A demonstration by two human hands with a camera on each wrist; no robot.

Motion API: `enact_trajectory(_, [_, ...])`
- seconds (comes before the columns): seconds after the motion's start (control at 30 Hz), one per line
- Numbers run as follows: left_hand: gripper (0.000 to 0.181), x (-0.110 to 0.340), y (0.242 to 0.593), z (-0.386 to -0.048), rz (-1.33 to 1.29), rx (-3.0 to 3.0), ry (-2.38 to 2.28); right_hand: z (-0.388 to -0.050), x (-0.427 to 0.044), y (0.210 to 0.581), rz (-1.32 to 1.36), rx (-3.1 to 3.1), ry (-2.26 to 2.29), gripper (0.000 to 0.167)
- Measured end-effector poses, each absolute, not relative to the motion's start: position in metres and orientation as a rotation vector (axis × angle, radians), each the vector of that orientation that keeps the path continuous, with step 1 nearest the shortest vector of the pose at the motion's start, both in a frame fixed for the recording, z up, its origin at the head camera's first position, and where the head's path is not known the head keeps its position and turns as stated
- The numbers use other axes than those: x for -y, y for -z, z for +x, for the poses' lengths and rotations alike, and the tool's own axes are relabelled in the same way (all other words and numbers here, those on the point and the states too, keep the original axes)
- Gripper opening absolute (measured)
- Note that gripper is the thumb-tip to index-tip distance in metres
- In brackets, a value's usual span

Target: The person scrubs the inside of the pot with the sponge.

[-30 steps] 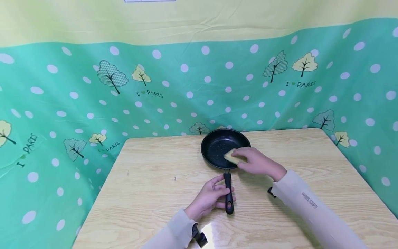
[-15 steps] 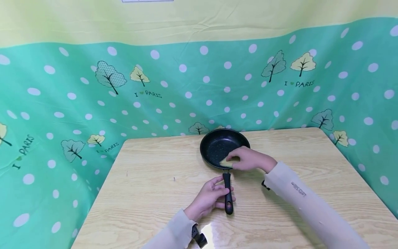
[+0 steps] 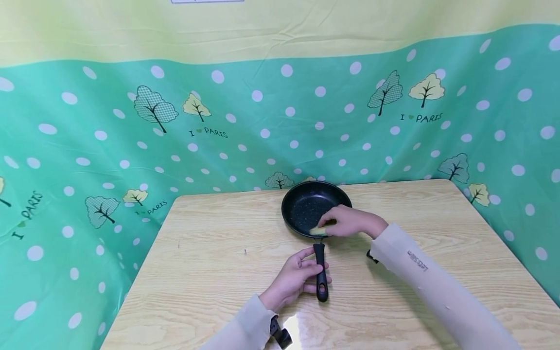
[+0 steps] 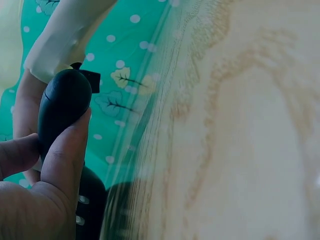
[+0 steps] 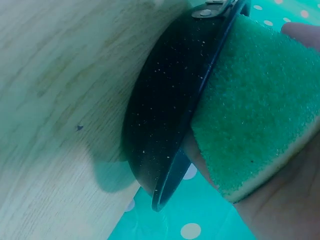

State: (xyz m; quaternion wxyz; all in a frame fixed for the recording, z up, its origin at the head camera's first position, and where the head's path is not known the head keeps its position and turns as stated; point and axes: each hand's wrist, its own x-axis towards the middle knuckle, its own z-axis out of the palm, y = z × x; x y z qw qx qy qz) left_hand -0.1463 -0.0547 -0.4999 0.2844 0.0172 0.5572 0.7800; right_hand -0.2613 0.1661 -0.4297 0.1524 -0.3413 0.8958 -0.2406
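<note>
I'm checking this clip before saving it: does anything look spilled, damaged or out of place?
Nothing looks spilled. A small dark mark on the pale tabletop, left of the pan handle, interrupts the wood grain; a fainter one lies farther left. Cause unclear.
</note>
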Motion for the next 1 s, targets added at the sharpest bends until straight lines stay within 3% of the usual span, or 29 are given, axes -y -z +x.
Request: enact_trajectory(1.0, [0.064,0.055,0.504,-0.147,0.077,-1.518,-2.081,-0.274,-0.151,0.442,-0.956,-2.436,0.874,0.037])
